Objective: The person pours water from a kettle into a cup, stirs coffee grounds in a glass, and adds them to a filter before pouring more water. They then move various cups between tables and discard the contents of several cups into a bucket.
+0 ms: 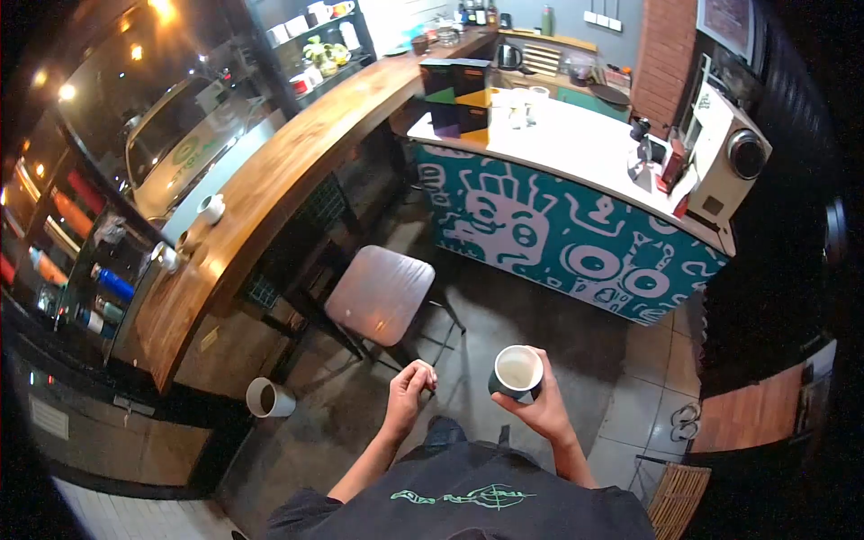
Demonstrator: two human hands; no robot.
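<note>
A cup (517,371) with a white inside and a dark outer wall is in my right hand (545,409), whose fingers wrap round its side. I look down into its open mouth, and the inside looks pale. My left hand (411,387) is held in front of my body to the left of the cup, apart from it. Its fingers are curled together, with nothing showing in them. Just beyond that hand stands a stool (382,292) with a square seat and dark legs.
A long wooden bar counter (297,144) runs along the left, with a white mug (211,209) on it. Ahead is a white-topped counter (576,135) with a teal painted front, holding dark boxes (457,94) and a coffee machine (724,157). A white bin (270,399) stands on the floor.
</note>
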